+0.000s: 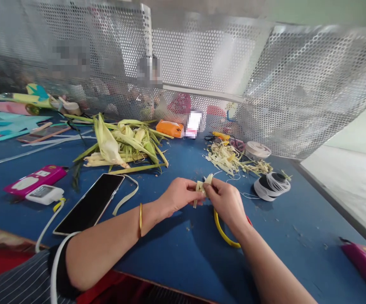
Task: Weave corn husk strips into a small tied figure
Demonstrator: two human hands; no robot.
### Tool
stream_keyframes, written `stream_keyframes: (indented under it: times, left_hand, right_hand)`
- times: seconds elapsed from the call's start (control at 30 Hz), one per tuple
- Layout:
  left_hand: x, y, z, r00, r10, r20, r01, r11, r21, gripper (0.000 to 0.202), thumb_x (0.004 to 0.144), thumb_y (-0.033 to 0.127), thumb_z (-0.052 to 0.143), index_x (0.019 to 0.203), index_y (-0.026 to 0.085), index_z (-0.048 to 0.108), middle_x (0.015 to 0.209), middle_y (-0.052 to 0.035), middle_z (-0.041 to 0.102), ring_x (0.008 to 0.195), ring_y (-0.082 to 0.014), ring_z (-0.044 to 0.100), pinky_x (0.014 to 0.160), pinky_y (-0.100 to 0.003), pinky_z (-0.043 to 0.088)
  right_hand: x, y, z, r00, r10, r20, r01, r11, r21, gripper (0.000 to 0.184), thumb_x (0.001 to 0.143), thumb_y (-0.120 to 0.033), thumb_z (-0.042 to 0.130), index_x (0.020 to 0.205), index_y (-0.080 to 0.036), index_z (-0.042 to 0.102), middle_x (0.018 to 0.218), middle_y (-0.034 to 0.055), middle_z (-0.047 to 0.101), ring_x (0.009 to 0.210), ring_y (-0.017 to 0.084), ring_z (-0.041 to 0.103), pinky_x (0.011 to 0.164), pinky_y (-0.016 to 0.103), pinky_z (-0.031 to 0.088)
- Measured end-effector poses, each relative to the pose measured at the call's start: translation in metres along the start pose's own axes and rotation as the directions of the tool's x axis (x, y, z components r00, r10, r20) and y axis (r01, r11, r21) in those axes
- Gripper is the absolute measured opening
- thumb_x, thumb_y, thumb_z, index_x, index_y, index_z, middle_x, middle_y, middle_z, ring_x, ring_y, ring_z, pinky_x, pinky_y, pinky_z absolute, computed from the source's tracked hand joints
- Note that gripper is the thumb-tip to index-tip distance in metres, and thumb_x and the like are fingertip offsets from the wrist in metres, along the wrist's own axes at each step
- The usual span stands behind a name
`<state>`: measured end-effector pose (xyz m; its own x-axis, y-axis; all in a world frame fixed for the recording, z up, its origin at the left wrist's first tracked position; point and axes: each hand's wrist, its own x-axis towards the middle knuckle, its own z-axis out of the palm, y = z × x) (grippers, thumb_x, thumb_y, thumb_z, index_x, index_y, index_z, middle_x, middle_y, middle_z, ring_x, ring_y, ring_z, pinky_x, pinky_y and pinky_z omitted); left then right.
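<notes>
Both hands meet in the middle. The left hand (179, 196) and the right hand (225, 202) are pinched shut from either side on a small folded leaf strip (202, 186), thumbs and forefingers tight on it and the other fingers curled. The strip sits just above the blue table (176, 257), near its centre.

Now the edges. The near edge runs under both forearms. The right edge slants away beside a pale floor. The far side is walled off by a perforated metal screen (297, 84).

The open room is toward the near right: bare blue from the right forearm out to a pink case (365, 261) at the corner. There is also a clear patch between the two arms.

It's tighter on the left. A dark phone (91, 202) lies just beside the left forearm, with a white strap (127, 196) curling off its top corner. A pink box (35, 179) and a white gadget (45, 194) touch each other further left.

Under the right wrist lies a yellow loop (221, 230), partly hidden, so I cannot tell what it belongs to.

Beyond the hands there is a heap of green leaves (126, 143) to the far left and pale shavings (230, 158) to the far right. A spool of white thread (271, 185) sits near the right hand, and an orange box (169, 128) lies by the screen.

The tabletop is scuffed and dotted with small scraps.
</notes>
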<state>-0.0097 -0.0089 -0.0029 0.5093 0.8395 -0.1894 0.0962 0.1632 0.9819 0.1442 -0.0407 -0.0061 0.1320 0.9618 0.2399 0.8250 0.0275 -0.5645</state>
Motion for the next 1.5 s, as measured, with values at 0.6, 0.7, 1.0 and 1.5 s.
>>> stream_keyframes:
  times: [0.6, 0.7, 1.0, 1.5]
  left_hand:
    - [0.007, 0.005, -0.010, 0.972, -0.092, -0.217, 0.009, 0.934, -0.358, 0.018, 0.068, 0.022, 0.074, 0.085, 0.014, 0.071, 0.067, -0.0001, 0.064, 0.060, -0.0092, 0.060, 0.053, -0.020, 0.042]
    - [0.007, 0.006, -0.009, 0.968, -0.094, -0.234, 0.014, 0.945, -0.326, 0.015, 0.072, 0.019, 0.071, 0.086, 0.013, 0.069, 0.065, 0.0001, 0.064, 0.057, -0.0090, 0.060, 0.051, -0.019, 0.041]
    - [0.001, 0.007, 0.003, 0.971, -0.019, -0.237, -0.022, 0.986, -0.167, 0.023, 0.075, 0.010, 0.070, 0.084, 0.018, 0.050, 0.057, 0.0043, 0.063, 0.047, -0.0095, 0.060, 0.049, -0.018, 0.044]
    - [0.005, -0.004, 0.003, 0.977, 0.037, -0.209, -0.053, 0.996, -0.069, 0.019, 0.076, 0.009, 0.068, 0.081, 0.018, 0.051, 0.057, 0.0040, 0.064, 0.051, -0.0120, 0.063, 0.057, -0.023, 0.050]
  right_hand:
    - [0.004, -0.003, -0.030, 0.981, 0.011, 0.193, -0.148, 0.688, 0.711, 0.036, 0.073, -0.047, 0.072, 0.092, -0.016, 0.070, 0.067, 0.0003, 0.059, 0.059, 0.013, 0.049, 0.057, 0.026, 0.038]
    - [0.003, -0.002, -0.031, 0.986, 0.015, 0.164, -0.132, 0.675, 0.726, 0.032, 0.072, -0.042, 0.074, 0.092, -0.017, 0.071, 0.065, 0.0012, 0.062, 0.063, 0.016, 0.055, 0.060, 0.027, 0.042]
    - [0.000, -0.004, -0.015, 0.984, -0.156, -0.080, 0.172, 0.774, 0.609, 0.015, 0.085, -0.033, 0.061, 0.084, -0.021, 0.070, 0.081, 0.0026, 0.068, 0.067, 0.015, 0.059, 0.066, 0.029, 0.046]
    - [-0.001, -0.003, -0.004, 0.990, 0.072, 0.125, -0.118, 0.903, 0.413, 0.024, 0.076, -0.039, 0.058, 0.064, -0.019, 0.061, 0.053, -0.0026, 0.052, 0.051, 0.013, 0.046, 0.048, 0.024, 0.034]
